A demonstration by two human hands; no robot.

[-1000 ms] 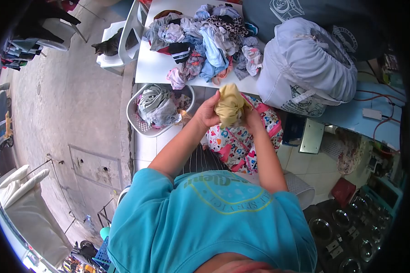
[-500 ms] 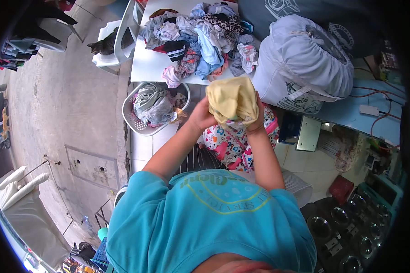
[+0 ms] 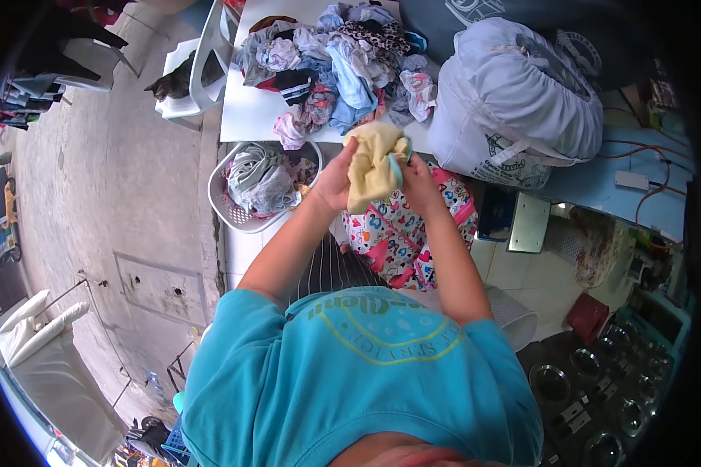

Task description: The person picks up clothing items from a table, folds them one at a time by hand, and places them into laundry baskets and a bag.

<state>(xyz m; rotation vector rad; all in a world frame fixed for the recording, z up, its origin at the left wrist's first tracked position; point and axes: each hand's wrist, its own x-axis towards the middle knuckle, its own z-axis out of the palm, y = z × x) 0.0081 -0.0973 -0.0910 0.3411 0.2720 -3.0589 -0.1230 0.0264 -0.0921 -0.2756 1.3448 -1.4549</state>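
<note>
From my end on the head feed: yellow cloth is held up between both hands, just short of the white table. Left hand grips its left side, thumb across the face; I can't see those fingers, the cloth covers them. Right hand pinches the right edge at the light-blue trim; exact finger placement I can't tell. Heart-print fabric sits right below the hands, blocking my view of the floor there. Mixed clothes pile on the table ahead, spilling over the near edge. Clothes basket near the left forearm, part filled; stuffed drawstring bag ahead-right, crowding that side. Cloth reads soft, crumpled, matte. Basket is white, rounded, perforated, looks like plastic. Bag is pale fabric, bulging, gathered at the top. Pile is loose, wrinkled, mostly grey and blue.
</note>
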